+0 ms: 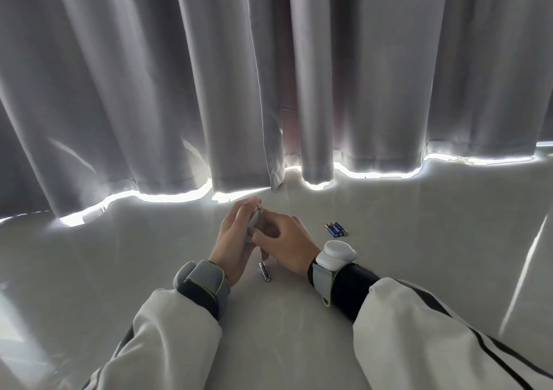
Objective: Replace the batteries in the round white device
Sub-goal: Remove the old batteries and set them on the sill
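The round white device is held on edge above the floor, mostly hidden between my hands. My left hand grips it from the left side. My right hand is closed against its right side, fingers curled onto it. One loose battery lies on the floor just below my hands. A small group of blue batteries lies together to the right of my right hand.
Grey curtains hang close behind, their hems touching the pale floor with bright light under them. Both wrists carry strapped bands; the right one bears a white puck.
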`<state>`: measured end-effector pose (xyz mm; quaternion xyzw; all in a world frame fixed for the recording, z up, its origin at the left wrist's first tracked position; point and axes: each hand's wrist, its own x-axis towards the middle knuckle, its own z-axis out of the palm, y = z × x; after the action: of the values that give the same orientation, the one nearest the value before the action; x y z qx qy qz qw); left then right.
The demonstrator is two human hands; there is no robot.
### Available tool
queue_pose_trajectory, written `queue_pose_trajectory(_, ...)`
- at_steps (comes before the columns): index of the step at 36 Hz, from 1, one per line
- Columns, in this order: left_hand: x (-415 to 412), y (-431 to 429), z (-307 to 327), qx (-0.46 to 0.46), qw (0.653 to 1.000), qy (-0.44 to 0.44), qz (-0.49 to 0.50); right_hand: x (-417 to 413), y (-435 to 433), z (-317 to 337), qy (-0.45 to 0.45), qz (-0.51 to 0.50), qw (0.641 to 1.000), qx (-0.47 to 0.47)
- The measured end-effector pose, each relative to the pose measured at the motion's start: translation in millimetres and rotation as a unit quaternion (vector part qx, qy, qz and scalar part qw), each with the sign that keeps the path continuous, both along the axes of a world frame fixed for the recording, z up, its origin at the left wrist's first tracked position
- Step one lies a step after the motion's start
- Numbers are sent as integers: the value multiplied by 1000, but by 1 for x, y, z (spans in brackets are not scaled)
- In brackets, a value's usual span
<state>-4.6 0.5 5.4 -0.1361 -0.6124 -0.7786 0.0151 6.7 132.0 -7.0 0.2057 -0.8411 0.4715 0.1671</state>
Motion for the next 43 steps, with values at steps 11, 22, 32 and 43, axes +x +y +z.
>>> queue_pose_trajectory(11, -3, 1, -1, 66, 997, -28, -11, -2, 3, 1, 70, 46, 995, -45)
queue_pose_trajectory(22, -17, -10, -4, 129, 983, -70, 115, -8, 5, 0, 31, -6, 999, -40)
queue_pose_trajectory(32, -20, -11, -7, 143, 980, -91, 106, -15, 9, -7, -90, -94, 984, 125)
queue_pose_trajectory(43, -19, -11, -6, 134, 979, -123, 93, -17, 9, -13, -43, -105, 956, 271)
